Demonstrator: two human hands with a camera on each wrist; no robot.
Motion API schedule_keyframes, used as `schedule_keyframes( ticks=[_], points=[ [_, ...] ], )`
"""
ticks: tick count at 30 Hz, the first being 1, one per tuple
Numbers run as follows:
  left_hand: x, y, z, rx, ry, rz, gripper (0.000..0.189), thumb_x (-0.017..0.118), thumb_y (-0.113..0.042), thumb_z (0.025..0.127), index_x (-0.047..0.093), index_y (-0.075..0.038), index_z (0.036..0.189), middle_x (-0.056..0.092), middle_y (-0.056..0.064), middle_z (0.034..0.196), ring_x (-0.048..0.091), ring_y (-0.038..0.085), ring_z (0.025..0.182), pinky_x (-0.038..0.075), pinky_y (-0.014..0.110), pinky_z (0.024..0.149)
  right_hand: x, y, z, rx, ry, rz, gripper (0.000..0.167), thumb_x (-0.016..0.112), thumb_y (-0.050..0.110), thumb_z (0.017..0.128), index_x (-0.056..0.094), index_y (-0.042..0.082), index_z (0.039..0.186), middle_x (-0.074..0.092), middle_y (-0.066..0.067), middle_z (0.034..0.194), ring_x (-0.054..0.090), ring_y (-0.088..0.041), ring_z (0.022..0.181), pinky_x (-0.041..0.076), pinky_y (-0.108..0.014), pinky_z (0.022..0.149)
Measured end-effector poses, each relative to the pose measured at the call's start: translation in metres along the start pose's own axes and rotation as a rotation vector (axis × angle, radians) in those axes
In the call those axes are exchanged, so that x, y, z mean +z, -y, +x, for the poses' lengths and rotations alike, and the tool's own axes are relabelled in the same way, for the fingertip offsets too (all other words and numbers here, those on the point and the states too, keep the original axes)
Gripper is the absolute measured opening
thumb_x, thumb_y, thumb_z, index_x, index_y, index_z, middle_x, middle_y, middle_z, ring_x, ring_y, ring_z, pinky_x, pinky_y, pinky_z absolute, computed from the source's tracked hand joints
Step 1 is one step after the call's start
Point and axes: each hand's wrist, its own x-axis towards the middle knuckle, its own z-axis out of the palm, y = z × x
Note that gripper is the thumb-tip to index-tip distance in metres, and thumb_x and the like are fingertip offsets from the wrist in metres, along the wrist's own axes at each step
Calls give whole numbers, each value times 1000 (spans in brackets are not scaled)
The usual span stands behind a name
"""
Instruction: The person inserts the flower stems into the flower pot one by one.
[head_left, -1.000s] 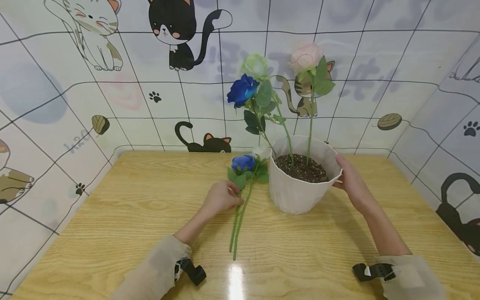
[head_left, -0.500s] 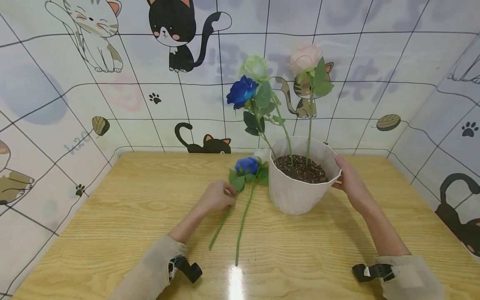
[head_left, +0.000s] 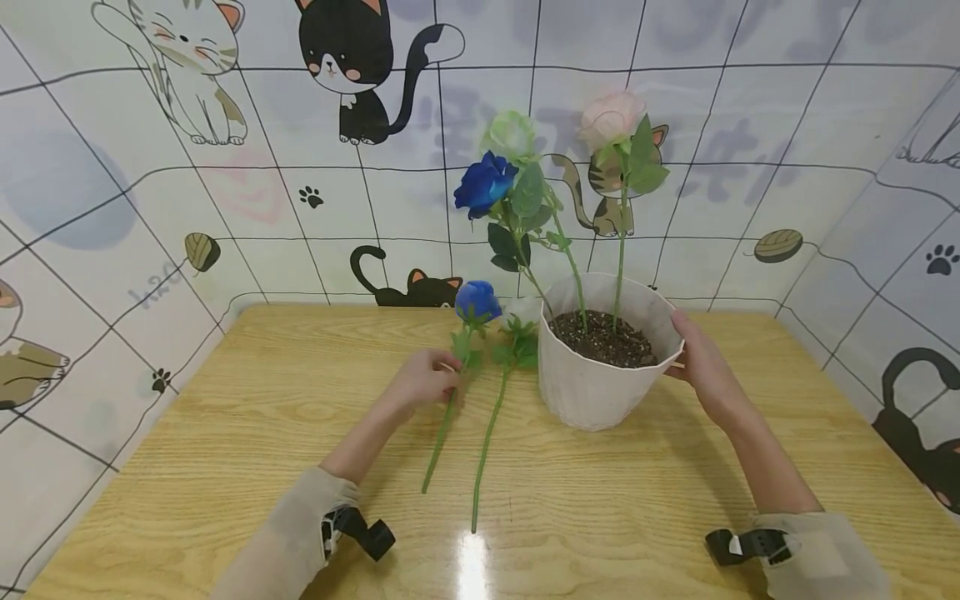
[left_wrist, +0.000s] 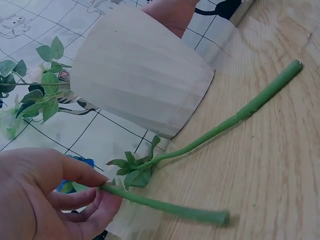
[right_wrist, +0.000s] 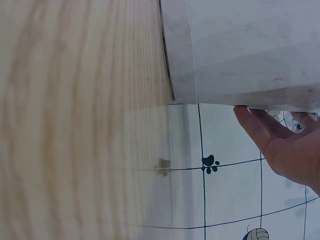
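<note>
My left hand (head_left: 426,381) pinches the green stem of a blue rose (head_left: 477,302) between thumb and fingers. In the left wrist view the cut end of that rose stem (left_wrist: 185,212) sticks out past the fingertips, close over the wood. To its right lies a white rose (head_left: 489,433), its pale bloom partly behind the pot. My right hand (head_left: 708,371) holds the right side of the white flowerpot (head_left: 592,396) at the rim. Dark soil (head_left: 622,342) fills its lower part. Upright in it stand a dark blue rose (head_left: 486,183), a pale green rose (head_left: 510,133) and a pink rose (head_left: 611,118).
The wooden table (head_left: 300,350) runs back to a wall sheet (head_left: 315,250) printed with cats and a grid. The standing flowers lean over the pot's left rim. A black camera strap (head_left: 356,532) circles the left sleeve, and another strap (head_left: 750,543) the right.
My left hand has drawn the blue rose left, apart from the white one, and its bloom now points up and away. The right hand and the pot have stayed put.
</note>
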Motion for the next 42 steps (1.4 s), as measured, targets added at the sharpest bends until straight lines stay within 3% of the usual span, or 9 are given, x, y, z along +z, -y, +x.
schedule_keyframes(
  ticks=[5,10,14,18,27,33,37,42],
  points=[
    [-5,-4,-1,46,-71,-22,23,70,-4,93,67,8,112,70,25,103,69,24,75,62,40,76,0,-1,0,-8,-2,6,70,17,52,109,25,2,158,41,-19,143,57,3,108,53,-16,85],
    [-11,-8,-3,78,-135,-123,23,72,-3,92,67,8,111,70,26,102,70,22,74,61,47,82,0,-1,0,-7,2,12,71,18,54,109,25,3,158,42,-17,142,57,3,108,52,-15,86],
    [-16,-10,-3,106,-180,-190,23,70,2,92,66,11,113,70,21,100,70,18,74,61,43,81,0,-1,0,-2,5,5,72,18,55,108,23,4,159,41,-17,143,56,3,108,52,-15,87],
    [-19,-13,-4,127,-212,-247,26,71,4,91,66,13,115,70,17,98,71,22,79,62,41,81,0,-1,0,-1,5,-3,73,17,55,108,23,4,159,40,-19,144,56,3,108,52,-15,86],
    [-26,-26,-9,206,-268,-302,28,71,2,92,66,10,118,70,12,94,70,19,77,62,36,78,0,-1,0,-2,1,-6,72,16,54,109,21,3,160,40,-23,144,56,3,107,52,-15,85],
    [-29,-30,-12,276,-297,-313,27,72,0,92,66,12,115,70,10,94,70,16,77,61,41,82,0,-1,0,0,4,-3,71,17,54,109,21,5,160,40,-21,144,56,2,108,52,-15,85],
    [-27,-36,-16,337,-326,-336,22,73,1,91,67,10,110,71,10,94,71,25,84,62,38,79,0,-1,0,-2,3,-4,73,17,55,108,22,3,159,40,-22,143,57,3,107,52,-15,86],
    [-26,-44,-20,422,-387,-328,20,74,2,90,68,10,107,72,11,91,72,21,78,62,36,75,0,0,0,-5,7,-11,74,18,57,108,22,4,159,40,-21,143,57,3,108,52,-15,86]
  ],
)
